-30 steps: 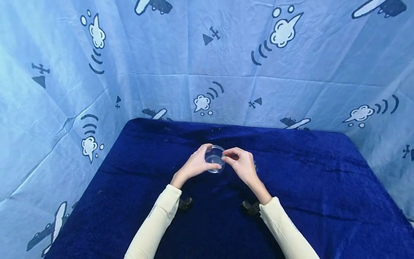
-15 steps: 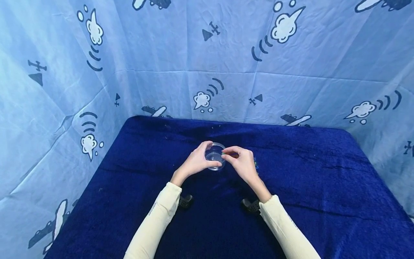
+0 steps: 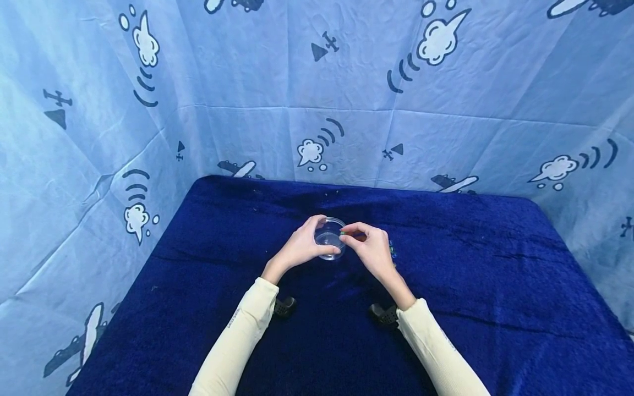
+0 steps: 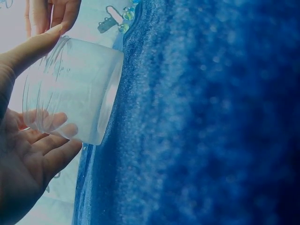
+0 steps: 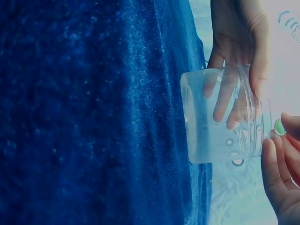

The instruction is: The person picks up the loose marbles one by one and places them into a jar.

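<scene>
My left hand (image 3: 299, 243) grips a clear, round plastic jar (image 3: 328, 240), thumb on the near side and fingers around the far side. The jar stands with its open mouth up, its base close over the blue cloth; no contents show through its wall. Between the thumb and fingertips of my right hand (image 3: 370, 247) is a small green glass marble (image 5: 280, 127), pinched right at the jar's rim. Several more glass marbles (image 3: 392, 250) lie on the cloth just beyond the right hand, partly hidden by it.
A dark blue plush cloth (image 3: 475, 264) covers the table. Light blue curtains (image 3: 247, 66) printed with planes and clouds rise behind it and along the sides. Black perforated pieces (image 3: 285, 307) show under both wrists.
The head view has tilted slightly, so the scene sits a little higher. A bit more of the marbles behind the right hand shows. Both hands keep nearly the same pose.
</scene>
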The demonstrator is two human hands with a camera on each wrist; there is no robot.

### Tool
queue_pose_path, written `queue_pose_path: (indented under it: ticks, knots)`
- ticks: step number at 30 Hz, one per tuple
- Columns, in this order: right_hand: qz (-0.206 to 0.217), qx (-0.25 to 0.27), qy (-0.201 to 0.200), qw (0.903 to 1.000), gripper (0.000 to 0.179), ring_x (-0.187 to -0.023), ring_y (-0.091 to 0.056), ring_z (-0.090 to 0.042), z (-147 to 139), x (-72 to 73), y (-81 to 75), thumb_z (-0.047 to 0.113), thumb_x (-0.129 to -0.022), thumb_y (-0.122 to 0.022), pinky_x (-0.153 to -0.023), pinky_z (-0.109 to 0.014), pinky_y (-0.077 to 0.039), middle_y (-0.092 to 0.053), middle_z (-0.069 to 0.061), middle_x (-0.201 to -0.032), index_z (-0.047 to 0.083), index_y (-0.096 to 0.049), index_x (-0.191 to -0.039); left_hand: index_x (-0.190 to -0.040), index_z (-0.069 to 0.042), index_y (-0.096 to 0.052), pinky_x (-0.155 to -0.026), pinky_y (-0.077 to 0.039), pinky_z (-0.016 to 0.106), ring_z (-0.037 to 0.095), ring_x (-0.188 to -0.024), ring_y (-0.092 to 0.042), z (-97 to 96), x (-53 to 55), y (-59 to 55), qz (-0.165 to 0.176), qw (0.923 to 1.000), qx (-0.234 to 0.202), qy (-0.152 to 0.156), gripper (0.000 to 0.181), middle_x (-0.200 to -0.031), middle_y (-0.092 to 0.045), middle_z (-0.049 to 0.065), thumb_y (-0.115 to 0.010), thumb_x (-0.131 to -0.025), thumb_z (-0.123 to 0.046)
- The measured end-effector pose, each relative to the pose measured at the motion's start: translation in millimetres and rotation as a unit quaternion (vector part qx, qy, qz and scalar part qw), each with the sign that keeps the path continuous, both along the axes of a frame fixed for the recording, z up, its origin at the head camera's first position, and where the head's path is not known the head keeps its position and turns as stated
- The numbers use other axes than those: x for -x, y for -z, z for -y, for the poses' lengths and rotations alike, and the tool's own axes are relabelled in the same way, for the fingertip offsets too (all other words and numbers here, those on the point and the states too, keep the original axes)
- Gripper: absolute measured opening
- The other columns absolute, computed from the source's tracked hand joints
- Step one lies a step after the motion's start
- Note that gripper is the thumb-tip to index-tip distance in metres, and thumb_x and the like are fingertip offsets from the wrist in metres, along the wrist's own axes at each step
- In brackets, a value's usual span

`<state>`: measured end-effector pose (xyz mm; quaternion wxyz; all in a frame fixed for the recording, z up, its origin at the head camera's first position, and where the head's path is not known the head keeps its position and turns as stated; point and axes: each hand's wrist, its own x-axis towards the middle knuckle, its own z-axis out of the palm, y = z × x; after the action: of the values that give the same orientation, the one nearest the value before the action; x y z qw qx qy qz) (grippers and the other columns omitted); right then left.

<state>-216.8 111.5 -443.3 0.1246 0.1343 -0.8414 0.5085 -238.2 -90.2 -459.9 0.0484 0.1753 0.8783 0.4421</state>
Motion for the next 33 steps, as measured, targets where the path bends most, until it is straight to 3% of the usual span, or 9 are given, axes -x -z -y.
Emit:
queue_pose_path:
  ticks: [33]
  knots:
    - [-0.010, 0.010, 0.004, 0.9999, 0.011, -0.081, -0.074, -0.024, -0.4, 0.2, 2.4, 0.002, -0.086, -0.082, -0.071, -0.014, -0.051, -0.078, -0.011, -0.094, 0.002, -0.079, -0.097, -0.152, -0.005, -0.042, -0.109, -0.044, 0.046, 0.031, -0.132, -0.055, 0.5, 2.5, 4.2, -0.008, 1.0000, 0.001, 0.003, 0.088, -0.148, -0.053, 0.016, -0.087, -0.083, -0.039]
